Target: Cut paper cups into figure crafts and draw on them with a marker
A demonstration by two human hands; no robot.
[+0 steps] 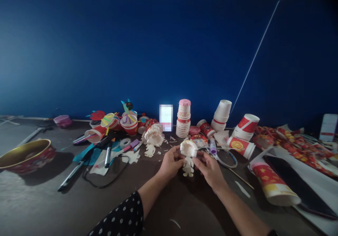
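Note:
Between my two hands is a white paper cut-out figure (188, 165) with a curved, ridged upper part, apparently cut from a paper cup. My left hand (171, 165) grips its left side, thumb in front near the figure's neck. On the opposite side, my right hand (210, 169) pinches it with thumb and fingers. Similar white cut-outs (153, 139) lie nested together to the left, with paper scraps (132, 156) beside them. Behind the held figure rises a tall stack of paper cups (183, 125) topped with pink.
On the left are a gold-lined bowl (26, 158), a marker (108, 155), a tape roll (125, 143) and decorated cups (129, 125). To the right lie a purple glue stick (213, 146), a red cup (273, 183) and a dark phone (298, 185). A blue panel (132, 53) stands behind.

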